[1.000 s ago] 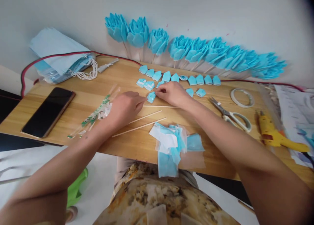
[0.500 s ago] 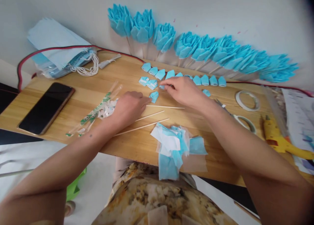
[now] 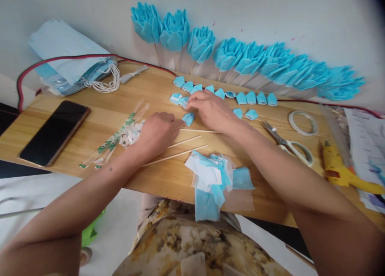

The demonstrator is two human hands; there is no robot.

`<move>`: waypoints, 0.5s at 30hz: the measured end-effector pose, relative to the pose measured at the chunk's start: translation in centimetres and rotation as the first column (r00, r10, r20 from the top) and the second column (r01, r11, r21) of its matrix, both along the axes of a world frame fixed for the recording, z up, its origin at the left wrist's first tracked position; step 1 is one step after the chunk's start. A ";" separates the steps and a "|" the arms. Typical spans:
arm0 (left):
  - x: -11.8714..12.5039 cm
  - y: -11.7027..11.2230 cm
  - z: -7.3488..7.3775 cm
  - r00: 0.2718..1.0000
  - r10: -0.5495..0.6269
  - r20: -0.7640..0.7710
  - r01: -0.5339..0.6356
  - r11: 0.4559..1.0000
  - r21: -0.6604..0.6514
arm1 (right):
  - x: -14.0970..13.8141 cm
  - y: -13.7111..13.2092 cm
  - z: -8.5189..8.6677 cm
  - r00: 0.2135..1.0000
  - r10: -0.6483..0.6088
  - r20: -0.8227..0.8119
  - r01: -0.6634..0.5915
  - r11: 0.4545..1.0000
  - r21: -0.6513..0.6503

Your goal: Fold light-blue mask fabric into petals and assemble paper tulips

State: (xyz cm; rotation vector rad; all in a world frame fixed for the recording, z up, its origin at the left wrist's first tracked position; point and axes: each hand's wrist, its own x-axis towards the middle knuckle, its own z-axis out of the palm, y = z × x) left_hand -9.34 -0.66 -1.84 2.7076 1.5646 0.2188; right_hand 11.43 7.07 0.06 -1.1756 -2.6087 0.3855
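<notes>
My right hand (image 3: 207, 109) is over the rows of folded blue fabric petals, its fingers curled and pinched at the edge of one petal (image 3: 183, 102) in the middle row. The palm and part of the row are hidden beneath it. My left hand (image 3: 161, 131) rests on the tabletop with fingers stretched out, tips close to a single folded petal (image 3: 188, 119); it holds nothing that shows. A back row of petals (image 3: 250, 97) runs along the table's rear. Thin wooden sticks (image 3: 186, 141) lie by my left hand.
Blue fabric flowers (image 3: 174, 31) on sticks lean against the wall. Fabric scraps (image 3: 210, 175) lie at the front edge. Scissors (image 3: 281, 139), a tape roll (image 3: 314, 125) and a yellow glue gun (image 3: 337, 165) are right; a phone (image 3: 54, 133) and bagged masks (image 3: 72, 59) left.
My right hand has moved left along the petals, uncovering a petal on the right and the scissors. My left hand has stayed in place.
</notes>
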 end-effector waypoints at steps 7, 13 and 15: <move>0.2 -0.1 0.2 1.000 0.018 -0.016 -0.019 0.999 -0.029 | 0.9 2.8 1.1 0.993 -0.100 -0.069 0.103 0.994 0.042; -0.1 -0.1 -0.5 1.000 0.001 0.029 -0.001 1.000 0.012 | -1.1 5.2 -1.2 0.996 -0.020 0.084 0.011 0.994 0.110; -0.1 -0.1 -0.6 0.999 0.002 0.040 -0.002 1.000 0.017 | -1.4 5.5 -1.1 0.993 -0.004 0.118 -0.008 0.995 0.103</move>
